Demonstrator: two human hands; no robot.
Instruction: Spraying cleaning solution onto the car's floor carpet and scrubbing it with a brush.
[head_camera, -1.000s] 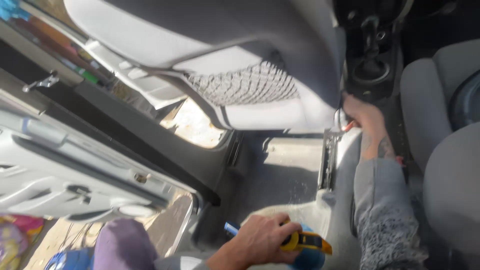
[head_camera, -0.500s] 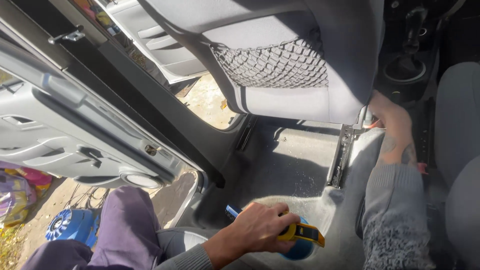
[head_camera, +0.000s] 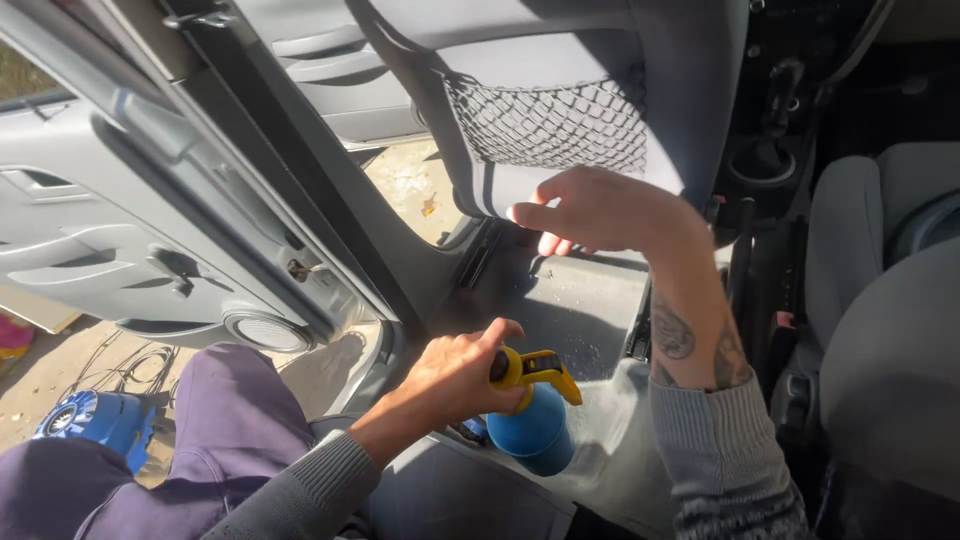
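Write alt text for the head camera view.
The left hand holds a blue spray bottle with a yellow trigger over a car's grey floor carpet. The right hand hovers, open, before the seat-back net pocket.

You look into a sunlit car: grey seat back (head_camera: 560, 60) ahead, open door (head_camera: 120, 230) left of it, floor carpet (head_camera: 585, 310) below

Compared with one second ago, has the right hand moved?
Yes. The right hand left the edge of the rear floor and now hangs in front of the seat-back net pocket.
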